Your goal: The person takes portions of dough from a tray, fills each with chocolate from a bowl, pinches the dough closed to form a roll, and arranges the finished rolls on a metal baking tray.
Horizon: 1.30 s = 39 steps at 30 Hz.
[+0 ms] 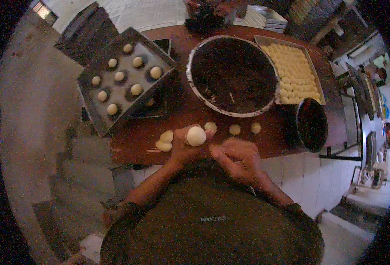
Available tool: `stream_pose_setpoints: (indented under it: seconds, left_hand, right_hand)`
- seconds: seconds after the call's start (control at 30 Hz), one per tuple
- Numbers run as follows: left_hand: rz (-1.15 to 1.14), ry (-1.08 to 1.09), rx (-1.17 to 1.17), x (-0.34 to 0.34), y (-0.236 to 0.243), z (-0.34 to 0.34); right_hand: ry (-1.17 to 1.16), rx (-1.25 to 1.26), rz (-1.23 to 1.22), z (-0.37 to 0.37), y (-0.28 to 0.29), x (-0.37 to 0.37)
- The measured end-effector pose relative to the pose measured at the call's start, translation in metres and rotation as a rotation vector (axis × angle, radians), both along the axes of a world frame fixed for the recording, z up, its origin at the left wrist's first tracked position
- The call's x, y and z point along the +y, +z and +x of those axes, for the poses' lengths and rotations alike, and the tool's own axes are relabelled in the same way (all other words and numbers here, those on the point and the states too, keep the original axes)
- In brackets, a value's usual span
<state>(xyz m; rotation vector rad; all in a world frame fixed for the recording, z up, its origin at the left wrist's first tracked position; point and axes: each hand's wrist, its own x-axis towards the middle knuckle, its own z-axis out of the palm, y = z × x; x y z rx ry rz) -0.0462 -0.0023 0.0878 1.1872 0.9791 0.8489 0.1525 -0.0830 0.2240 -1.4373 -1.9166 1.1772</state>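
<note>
My left hand (186,150), close to the table's near edge, is closed around a smooth pale dough ball (196,136) that shows on top of the fist. Just right of it, my right hand (241,160) is curled with thumb and fingers together; whatever it may hold is hidden. Two flattened dough pieces (163,145) lie left of my left hand. Beyond my hands a row of dough balls (234,129) sits on the table, one of them partly behind my left hand. A large round basin (189,70) with dark, crumbly filling stands past the row.
A metal tray (89,104) with several spaced dough balls rests tilted at the left. At the far right, another tray (318,90) is packed with small yellow balls. A dark round bowl (312,125) stands near the right edge of the brown table (181,117). Stacked trays (265,18) lie behind.
</note>
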Motion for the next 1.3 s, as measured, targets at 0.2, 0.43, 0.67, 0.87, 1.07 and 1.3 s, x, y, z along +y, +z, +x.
stream_pose_setpoints:
  seconds: [0.2, 0.43, 0.67, 0.87, 1.07, 1.3]
  left_hand:
    - [0.457, -0.439, 0.451, -0.003, 0.032, -0.001]
    - [0.226, -0.08, 0.929, 0.018, -0.035, -0.13]
    - [0.274, -0.062, 1.268, -0.004, -0.023, -0.111]
    - [0.162, -0.005, 1.07, 0.008, -0.063, -0.129]
    - [0.35, 0.014, 1.049, -0.002, -0.082, -0.13]
    - [0.4, -0.011, 1.099, -0.013, -0.072, -0.173]
  right_hand:
    - [-0.315, -0.075, 0.715, 0.013, -0.083, -0.019]
    - [-0.742, -0.98, 0.347, 0.164, -0.227, -0.09]
    - [-0.655, -0.827, 0.594, 0.162, -0.273, -0.075]
    - [-0.74, -0.783, 0.493, 0.171, -0.309, -0.034]
    - [-0.533, -0.648, 0.568, 0.201, -0.282, -0.082]
    - [-0.562, -0.624, 0.602, 0.178, -0.307, -0.06]
